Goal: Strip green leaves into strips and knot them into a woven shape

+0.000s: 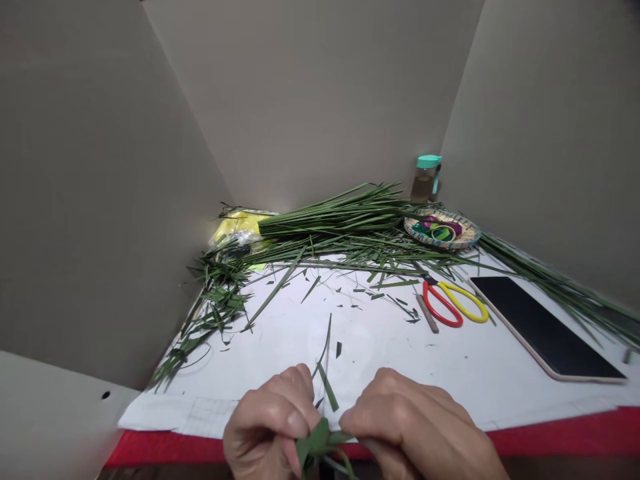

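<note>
At the front edge of the table, a small folded piece of green leaf strips [318, 441] is pinched between the thumb and fingers of my left hand [270, 420]. My right hand [417, 423] is closed beside it, its fingertips on a strip that sticks out to the right of the folded piece. Thin leaf ends rise from between the two hands. The lower part of the piece runs out of the bottom of the view, and some of my fingertips are hidden.
A bundle of long green leaves [335, 217] lies at the back. Folded leaf pieces [220, 300] line the left side. To the right are red-and-yellow-handled scissors [443, 310], a dark-screened tablet [545, 327], a woven basket [470, 235] and a bottle [423, 183]. Leaf scraps dot the white cover.
</note>
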`<action>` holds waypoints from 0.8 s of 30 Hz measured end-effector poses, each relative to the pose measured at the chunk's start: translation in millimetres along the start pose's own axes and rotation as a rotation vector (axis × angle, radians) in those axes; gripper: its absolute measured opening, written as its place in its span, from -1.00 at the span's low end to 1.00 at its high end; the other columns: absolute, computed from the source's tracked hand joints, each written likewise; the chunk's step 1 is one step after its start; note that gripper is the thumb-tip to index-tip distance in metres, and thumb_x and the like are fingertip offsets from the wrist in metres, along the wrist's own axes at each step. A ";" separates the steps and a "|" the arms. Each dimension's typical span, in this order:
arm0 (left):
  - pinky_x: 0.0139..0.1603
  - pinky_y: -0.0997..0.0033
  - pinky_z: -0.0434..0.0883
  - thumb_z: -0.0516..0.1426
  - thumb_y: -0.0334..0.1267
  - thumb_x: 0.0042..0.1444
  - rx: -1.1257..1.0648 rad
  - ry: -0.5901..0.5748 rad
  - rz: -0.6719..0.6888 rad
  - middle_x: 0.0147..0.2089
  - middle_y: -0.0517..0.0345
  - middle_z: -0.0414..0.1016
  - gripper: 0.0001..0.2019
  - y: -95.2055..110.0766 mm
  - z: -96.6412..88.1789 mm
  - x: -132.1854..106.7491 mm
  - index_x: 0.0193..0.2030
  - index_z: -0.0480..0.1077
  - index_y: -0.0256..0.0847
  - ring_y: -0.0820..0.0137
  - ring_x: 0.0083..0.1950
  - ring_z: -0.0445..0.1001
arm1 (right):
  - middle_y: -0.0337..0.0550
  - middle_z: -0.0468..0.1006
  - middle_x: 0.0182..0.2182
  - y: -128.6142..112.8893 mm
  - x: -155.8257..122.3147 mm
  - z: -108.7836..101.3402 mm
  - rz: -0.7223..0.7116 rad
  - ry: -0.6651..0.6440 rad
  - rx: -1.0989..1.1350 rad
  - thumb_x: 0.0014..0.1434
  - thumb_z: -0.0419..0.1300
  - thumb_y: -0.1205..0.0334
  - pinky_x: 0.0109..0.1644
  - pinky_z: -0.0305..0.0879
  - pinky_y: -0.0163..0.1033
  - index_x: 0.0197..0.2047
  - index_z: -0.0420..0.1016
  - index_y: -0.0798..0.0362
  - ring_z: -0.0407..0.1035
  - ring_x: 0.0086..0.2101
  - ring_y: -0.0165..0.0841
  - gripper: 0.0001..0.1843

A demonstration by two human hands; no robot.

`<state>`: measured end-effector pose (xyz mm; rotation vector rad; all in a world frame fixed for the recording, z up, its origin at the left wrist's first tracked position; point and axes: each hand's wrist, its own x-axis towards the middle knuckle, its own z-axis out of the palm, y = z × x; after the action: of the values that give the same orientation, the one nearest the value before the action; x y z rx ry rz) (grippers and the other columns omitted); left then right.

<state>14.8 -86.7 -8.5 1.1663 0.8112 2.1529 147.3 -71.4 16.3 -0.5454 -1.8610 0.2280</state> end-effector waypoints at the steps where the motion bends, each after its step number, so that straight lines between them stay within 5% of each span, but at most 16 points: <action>1: -0.62 0.36 0.13 0.37 -0.09 -0.01 -0.005 -0.012 0.007 -0.72 0.36 0.35 -0.81 -0.5 -0.1 0.5 -0.48 0.48 -0.02 0.45 -0.73 0.13 | -0.31 0.45 -0.59 2.6 -0.5 -2.7 0.005 -0.073 0.018 0.33 -0.01 0.47 -0.55 0.23 -0.40 -0.26 0.38 0.03 0.36 -0.59 -0.47 -0.78; 9: -0.60 0.43 0.21 0.36 -0.12 0.02 -0.053 -0.050 -0.035 -0.72 0.33 0.34 -0.80 -3.8 6.6 0.9 -0.48 0.47 -0.11 0.48 -0.71 0.19 | -0.25 0.43 -0.54 23.1 -8.3 5.0 -0.031 0.010 0.118 0.33 -0.11 0.48 -0.47 0.29 -0.36 -0.27 0.33 0.02 0.34 -0.55 -0.42 -0.73; 13: -0.62 0.45 0.25 0.38 -0.19 -0.02 -0.060 -0.042 -0.067 -0.72 0.32 0.36 -0.83 1.6 14.3 2.5 -0.49 0.50 -0.09 0.47 -0.71 0.22 | -0.27 0.37 -0.58 13.3 0.5 2.7 -0.037 0.044 0.001 0.35 -0.10 0.43 -0.56 0.18 -0.35 -0.36 0.29 0.02 0.28 -0.58 -0.43 -0.72; 18: -0.59 0.42 0.25 0.41 -0.18 -0.09 -0.086 0.063 -0.226 -0.70 0.29 0.29 -0.82 2.6 16.8 0.1 -0.54 0.49 -0.05 0.44 -0.65 0.19 | -0.36 0.31 -0.65 -2.3 13.7 -8.7 -0.022 -0.133 -0.216 0.34 0.01 0.43 -0.57 0.07 -0.33 -0.39 0.41 0.04 0.21 -0.63 -0.48 -0.71; 24: -0.47 0.43 0.36 0.33 -0.32 0.02 -0.142 -0.005 -0.191 -0.60 0.32 0.37 -0.89 -2.0 8.8 -6.6 -0.43 0.50 -0.07 0.46 -0.59 0.29 | -0.42 0.25 -0.72 -12.3 15.9 -8.7 -0.014 -0.056 -0.343 0.40 -0.04 0.36 -0.59 0.09 -0.36 -0.25 0.52 0.03 0.14 -0.68 -0.51 -0.69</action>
<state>25.9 -87.9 -9.6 0.9812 0.7236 2.0145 148.1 -75.6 37.8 -0.7650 -1.9703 -0.0898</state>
